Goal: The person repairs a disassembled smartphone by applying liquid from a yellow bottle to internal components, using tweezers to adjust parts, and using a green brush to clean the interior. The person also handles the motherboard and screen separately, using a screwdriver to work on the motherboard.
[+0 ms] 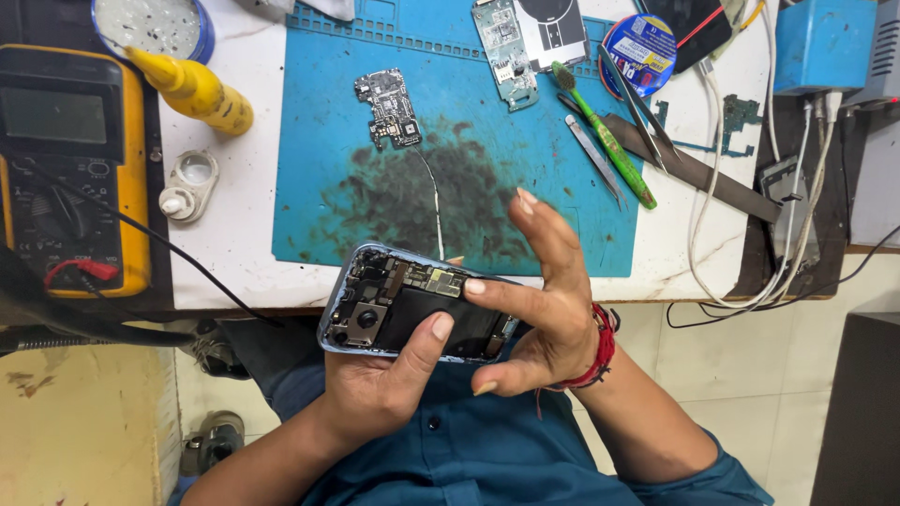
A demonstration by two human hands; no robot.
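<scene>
white, marble-patterned tabletop (pixel 239 215) runs across the upper part of the view, and its near edge lies just behind the hands, so both hands hang over the person's lap, off the table. on the tabletop lies a blue work mat (pixel 328 141), stained dark in the middle; its front edge sits close to the table's near edge. most of the mat's stained centre is bare, with a small loose circuit board (pixel 389 108) near its upper middle, a second circuit board (pixel 504 42) at its top edge, and a green-handled brush (pixel 609 141) and tweezers (pixel 595 159) lying aslant towards its right side. left of the mat stand a yellow squeeze bottle (pixel 197 91) on its side and a yellow multimeter (pixel 70 169) over the table's left edge. white cables (pixel 750 234) loop down over the right edge.

the opened phone (pixel 412 305), back cover off and its innards showing, is held below the table's near edge, tilted slightly, camera end to the left. the left hand (pixel 375 384) cradles it from beneath, palm up, fingers wrapped round the frame and the thumb (pixel 427 342) pressed on the dark plate inside. the right hand (pixel 544 300) comes in from the right, wrist bent and wearing a red thread band (pixel 600 347); its fingers are spread loosely, one fingertip (pixel 475 287) touching the phone's upper right part, the others lifted, gripping nothing.
</scene>
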